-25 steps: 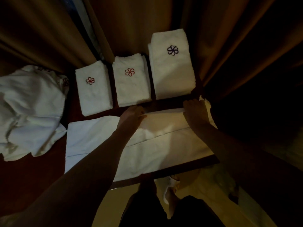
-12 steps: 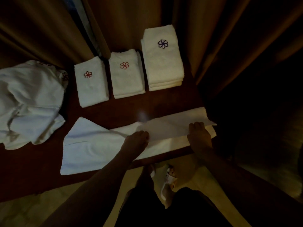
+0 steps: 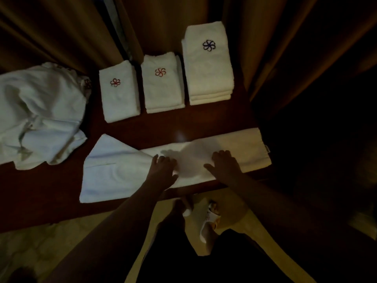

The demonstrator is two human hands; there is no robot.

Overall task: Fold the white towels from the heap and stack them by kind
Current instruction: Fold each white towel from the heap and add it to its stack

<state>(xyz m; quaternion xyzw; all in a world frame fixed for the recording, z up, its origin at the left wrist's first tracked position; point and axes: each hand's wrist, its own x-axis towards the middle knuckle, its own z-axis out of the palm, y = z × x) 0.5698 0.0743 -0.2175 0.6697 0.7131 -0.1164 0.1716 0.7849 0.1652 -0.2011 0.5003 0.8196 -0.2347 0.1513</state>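
A long white towel (image 3: pixel 204 158) lies along the near edge of the dark desk (image 3: pixel 47 193), partly folded: its right part is already doubled into a narrow band, while its left end still fans out wide and flat. Both hands rest on the middle of it with straight fingers, holding nothing. The left hand (image 3: pixel 163 170) presses where the fold begins to open, and the right hand (image 3: pixel 224 166) presses flat on the doubled band just beside it.

Behind the towel stand three folded stacks — two with a red flower mark (image 3: pixel 120 90) (image 3: pixel 162 83) and a taller one with a blue flower mark (image 3: pixel 209 64). The unfolded heap (image 3: pixel 38 117) waits at the left end of the desk.

What could go wrong, in my judgement: the fold is uneven, so if the left end is turned over without being aligned, the edges will be crooked and the final packet will not match its stack. The towel also lies very close to the desk edge — a strong smoothing push toward the person could drag it off to the floor. The light is weak, so small wrinkles are easy to miss.
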